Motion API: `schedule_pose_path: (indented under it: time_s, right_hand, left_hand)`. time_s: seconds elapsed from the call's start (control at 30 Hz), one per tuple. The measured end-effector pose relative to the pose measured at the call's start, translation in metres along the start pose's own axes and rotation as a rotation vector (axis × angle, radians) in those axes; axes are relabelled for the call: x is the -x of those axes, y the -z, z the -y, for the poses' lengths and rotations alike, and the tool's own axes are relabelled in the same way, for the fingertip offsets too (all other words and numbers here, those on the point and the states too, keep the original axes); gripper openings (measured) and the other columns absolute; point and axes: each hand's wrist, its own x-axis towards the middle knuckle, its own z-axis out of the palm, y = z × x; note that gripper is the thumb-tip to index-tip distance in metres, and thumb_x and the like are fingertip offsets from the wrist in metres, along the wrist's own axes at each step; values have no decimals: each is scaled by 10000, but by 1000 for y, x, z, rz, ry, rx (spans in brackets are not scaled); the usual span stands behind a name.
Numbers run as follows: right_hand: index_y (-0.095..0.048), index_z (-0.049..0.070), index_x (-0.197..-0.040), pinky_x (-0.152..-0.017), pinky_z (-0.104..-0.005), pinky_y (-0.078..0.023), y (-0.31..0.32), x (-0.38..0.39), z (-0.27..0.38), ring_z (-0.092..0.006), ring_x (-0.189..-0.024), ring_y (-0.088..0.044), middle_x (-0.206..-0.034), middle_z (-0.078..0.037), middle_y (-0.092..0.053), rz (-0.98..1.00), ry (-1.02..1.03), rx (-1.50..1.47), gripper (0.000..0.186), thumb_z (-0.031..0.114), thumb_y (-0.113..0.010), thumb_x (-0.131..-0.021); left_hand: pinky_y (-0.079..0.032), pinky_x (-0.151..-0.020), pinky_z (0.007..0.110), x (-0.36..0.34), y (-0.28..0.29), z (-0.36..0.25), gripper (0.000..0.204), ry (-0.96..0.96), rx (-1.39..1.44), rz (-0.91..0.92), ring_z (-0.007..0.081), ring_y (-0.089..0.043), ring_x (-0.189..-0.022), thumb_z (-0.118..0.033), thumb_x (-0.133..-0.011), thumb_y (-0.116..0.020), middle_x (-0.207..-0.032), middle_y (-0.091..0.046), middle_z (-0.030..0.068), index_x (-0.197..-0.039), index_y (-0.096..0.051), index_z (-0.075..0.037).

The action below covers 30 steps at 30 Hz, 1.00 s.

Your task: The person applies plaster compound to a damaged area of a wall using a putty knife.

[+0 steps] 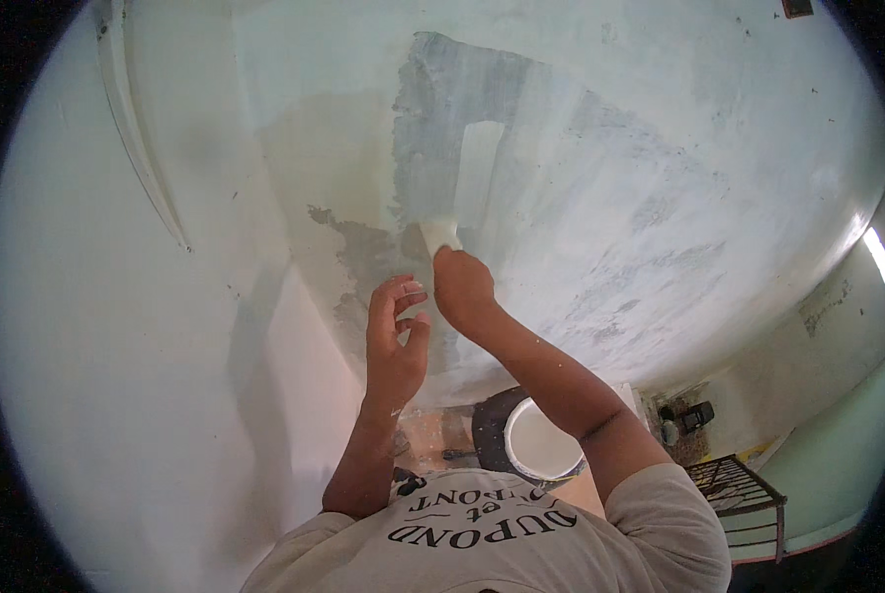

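My right hand (464, 289) is closed around a putty knife (438, 235) with a pale, flat blade; its handle is hidden in the fist. The blade is at the wall (561, 178), on a patchy area of grey and white coating. Just above it runs a fresh white strip of filler (479, 163). Lower and to the left, my left hand (398, 326) is raised near the wall, fingers bent and apart from the thumb, white smears on the fingertips. Nothing shows between them.
Below my right forearm stands a bucket (543, 440) of white filler. A side wall (146, 395) meets the coated wall at a corner on the left, with a loose strip of trunking (138, 138) higher up. A metal rack (744, 494) and a black object (697, 416) lie at the lower right.
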Motion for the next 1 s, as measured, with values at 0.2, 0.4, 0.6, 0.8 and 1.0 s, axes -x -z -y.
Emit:
schedule_pose_path:
  time_s: [0.2, 0.4, 0.6, 0.8, 1.0]
  right_hand:
    - [-594, 16, -871, -753, -424, -491, 14, -27, -24, -337, -858, -610, -876, -189, -619, -14, 76, -78, 172, 76, -559, -714]
    - [-609, 38, -815, -744, -420, -476, 147, -73, 10, -350, -841, -596, -833, -182, -625, -433, 132, -122, 150, 120, -594, -690]
    - [-656, -5, -842, -716, -408, -492, 204, -91, 20, -344, -793, -615, -838, -195, -636, -692, 207, -196, 194, 93, -573, -696]
    - [-558, 2, -808, -654, -436, -501, 143, -87, 33, -338, -742, -632, -737, -185, -617, -701, 210, -84, 94, 81, -536, -762]
    - [-482, 0, -832, -562, -413, -528, 39, -46, 46, -318, -690, -646, -711, -171, -611, -469, 149, 41, 65, 21, -512, -778]
  left_hand:
    - [-417, -811, 307, 3, 4, -5, 342, 16, 29, 6, 188, -514, -1047, 29, -804, -494, -1238, -437, 89, -1124, -456, -87]
    - [-426, -803, 305, 5, 5, -3, 376, 35, -19, 1, 193, -517, -1046, 53, -797, -494, -1223, -443, 87, -1143, -446, -85]
    - [-439, -798, 314, 4, 5, -4, 408, 49, -61, 10, 195, -519, -1047, 62, -794, -496, -1210, -447, 85, -1172, -430, -76]
    - [-436, -800, 316, 0, 7, 3, 425, 42, -50, 4, 194, -521, -1048, 64, -794, -495, -1195, -455, 85, -1188, -420, -76]
    - [-420, -805, 310, -11, 15, 5, 413, 45, 0, -55, 200, -520, -1051, 59, -803, -486, -1198, -452, 89, -1187, -416, -77]
